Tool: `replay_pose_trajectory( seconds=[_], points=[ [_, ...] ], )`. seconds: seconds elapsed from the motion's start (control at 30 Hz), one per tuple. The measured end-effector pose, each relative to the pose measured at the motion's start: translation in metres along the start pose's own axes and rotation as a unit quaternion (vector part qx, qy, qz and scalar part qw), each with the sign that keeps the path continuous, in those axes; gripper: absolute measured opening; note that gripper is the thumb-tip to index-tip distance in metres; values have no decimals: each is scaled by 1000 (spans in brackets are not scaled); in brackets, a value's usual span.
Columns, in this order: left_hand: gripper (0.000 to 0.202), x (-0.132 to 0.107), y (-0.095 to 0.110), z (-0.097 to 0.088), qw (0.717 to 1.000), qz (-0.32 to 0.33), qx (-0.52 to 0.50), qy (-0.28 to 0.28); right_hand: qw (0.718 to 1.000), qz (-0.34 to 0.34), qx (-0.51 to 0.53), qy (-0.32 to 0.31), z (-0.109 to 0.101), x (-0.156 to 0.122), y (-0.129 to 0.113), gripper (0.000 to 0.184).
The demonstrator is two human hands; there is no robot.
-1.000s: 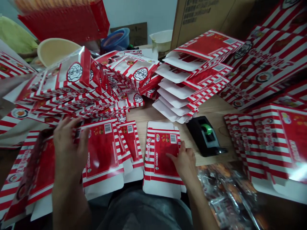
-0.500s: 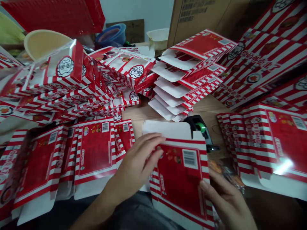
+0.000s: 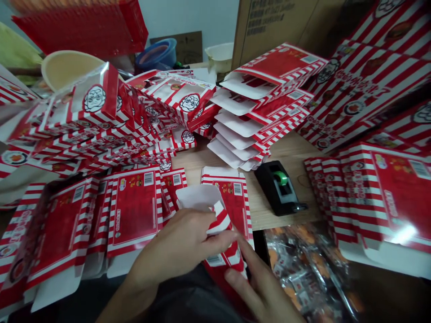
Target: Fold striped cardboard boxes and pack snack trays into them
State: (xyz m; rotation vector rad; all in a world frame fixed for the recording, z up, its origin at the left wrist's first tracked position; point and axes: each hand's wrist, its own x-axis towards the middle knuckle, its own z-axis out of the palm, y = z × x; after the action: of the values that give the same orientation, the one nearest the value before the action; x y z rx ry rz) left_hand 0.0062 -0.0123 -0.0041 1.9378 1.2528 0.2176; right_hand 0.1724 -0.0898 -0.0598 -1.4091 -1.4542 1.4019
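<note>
Both hands are on a red-and-white striped cardboard box (image 3: 222,220), tilted over my lap at the table's front edge. My left hand (image 3: 182,242) grips its near left side, with the thumb across the striped panel. My right hand (image 3: 261,282) holds the right side, the index finger along the edge and the thumb on the red face. A white end flap (image 3: 198,197) stands out at the far end. Beyond it lies a flat red carton (image 3: 232,193) with a barcode. My hands cover much of the held box.
A black tape dispenser (image 3: 281,188) stands right of the hands, above clear-wrapped packets (image 3: 310,269). Open-ended cartons (image 3: 245,123) are stacked behind. Windowed boxes (image 3: 94,98) pile up at the left, with red cartons (image 3: 134,206) in front. More cartons (image 3: 400,193) stand at the right.
The box, earlier held with its red barcode face up, is now turned and tilted, its striped side showing. My right hand has moved left, uncovering the tape dispenser and the wrapped packets.
</note>
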Motion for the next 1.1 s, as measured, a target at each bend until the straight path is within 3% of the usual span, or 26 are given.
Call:
replay_pose_trajectory(
  seconds=[0.1,0.17,0.2,0.27,0.3,0.33,0.37,0.4,0.47,0.53,0.63,0.7,0.8,0.87,0.97,1.1],
  points=[
    [33,-3,2,-2,999,44,-15,-21,996,27,83,-15,0,7,-9,47],
    [30,-5,4,-2,997,81,-11,1,993,52,102,-7,0,10,-13,33],
    [25,-5,3,0,994,101,-11,40,992,67,110,5,-1,10,-15,28],
    [10,-5,0,7,975,128,-20,182,983,100,149,45,-5,8,-16,24],
    [16,-5,-3,11,955,130,-38,262,974,113,180,75,-9,7,-16,24],
    [34,-4,-7,17,936,127,-68,320,963,120,215,107,-13,5,-14,26],
    [55,-4,-10,22,927,122,-111,336,951,121,250,136,-18,3,-12,28],
    [72,-5,-13,28,930,117,-163,308,941,116,279,154,-23,2,-8,30],
    [89,-7,-15,39,939,105,-270,186,932,101,308,162,-32,1,4,32],
    [80,-10,-15,46,935,79,-330,101,935,103,295,170,-37,2,16,31],
    [51,-13,-13,46,931,33,-350,102,943,102,207,241,-34,6,26,30],
    [44,-15,-16,41,933,20,-348,91,945,52,142,291,-27,7,25,43],
    [55,-20,-26,34,940,2,-341,32,923,-66,68,372,-22,10,19,67],
    [67,-22,-33,33,943,-10,-333,-2,905,-105,1,411,-23,12,16,56],
    [70,-21,-38,36,933,-6,-356,51,920,-91,-51,377,-27,15,12,33],
    [35,-11,-36,36,925,19,-325,197,936,-82,6,341,-28,21,1,25]
  ],
)
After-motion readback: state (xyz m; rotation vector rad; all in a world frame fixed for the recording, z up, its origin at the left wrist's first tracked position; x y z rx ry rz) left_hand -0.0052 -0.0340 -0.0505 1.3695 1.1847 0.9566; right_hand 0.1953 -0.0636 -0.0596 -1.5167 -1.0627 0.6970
